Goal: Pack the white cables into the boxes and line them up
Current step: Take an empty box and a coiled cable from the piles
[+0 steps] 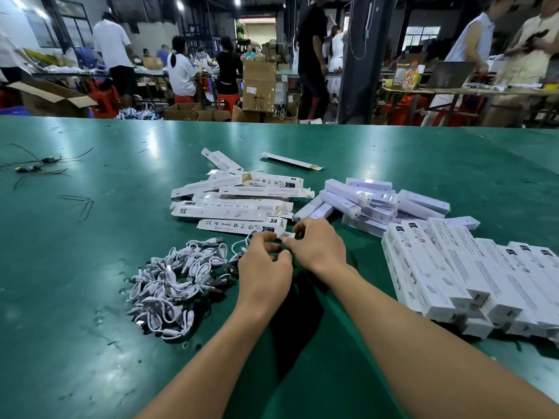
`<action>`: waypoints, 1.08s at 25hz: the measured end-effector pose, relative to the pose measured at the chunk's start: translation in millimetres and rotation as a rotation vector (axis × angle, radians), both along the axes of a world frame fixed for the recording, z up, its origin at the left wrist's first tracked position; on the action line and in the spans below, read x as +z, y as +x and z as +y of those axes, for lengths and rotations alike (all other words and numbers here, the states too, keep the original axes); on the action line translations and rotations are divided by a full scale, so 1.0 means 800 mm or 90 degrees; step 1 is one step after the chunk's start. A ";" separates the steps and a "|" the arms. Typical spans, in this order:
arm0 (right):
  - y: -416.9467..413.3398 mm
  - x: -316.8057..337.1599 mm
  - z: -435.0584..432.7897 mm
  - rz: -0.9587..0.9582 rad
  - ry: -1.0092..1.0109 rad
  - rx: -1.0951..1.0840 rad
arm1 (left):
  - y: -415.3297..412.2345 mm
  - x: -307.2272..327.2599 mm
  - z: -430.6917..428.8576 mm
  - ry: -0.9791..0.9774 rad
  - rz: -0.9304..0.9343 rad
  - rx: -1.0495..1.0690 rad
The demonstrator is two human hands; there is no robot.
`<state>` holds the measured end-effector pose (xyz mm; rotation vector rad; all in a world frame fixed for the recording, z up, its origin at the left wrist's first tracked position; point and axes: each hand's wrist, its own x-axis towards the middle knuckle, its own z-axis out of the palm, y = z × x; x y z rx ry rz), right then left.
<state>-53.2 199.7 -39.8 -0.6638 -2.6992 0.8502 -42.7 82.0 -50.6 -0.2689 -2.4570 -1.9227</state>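
- Fingers (273,237) of the left hand (266,267) curl round a white cable (242,245); the right hand (317,246) pinches what seems a box flap (287,235).
- Beyond: heaped cables (175,282) and flat boxes (236,207) still wait.
- Right: packed boxes (472,273) line the worktop (90,267).

On the green table mat (90,267), the left hand (264,267) grips a loop of white cable (239,246) and the right hand (319,246) pinches the end flap of a flat white cardboard box (242,226), between the heap of white cables (178,276) and the packed white boxes (472,276).
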 end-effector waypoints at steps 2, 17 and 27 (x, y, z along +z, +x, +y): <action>0.004 0.001 0.004 0.036 -0.081 -0.006 | -0.008 0.001 -0.002 0.095 -0.098 0.013; 0.133 0.018 0.024 0.049 -0.321 0.159 | 0.022 0.030 -0.003 0.251 -0.356 -0.193; 0.148 -0.004 0.015 0.201 -0.126 0.207 | 0.021 0.022 -0.003 0.153 -0.292 -0.230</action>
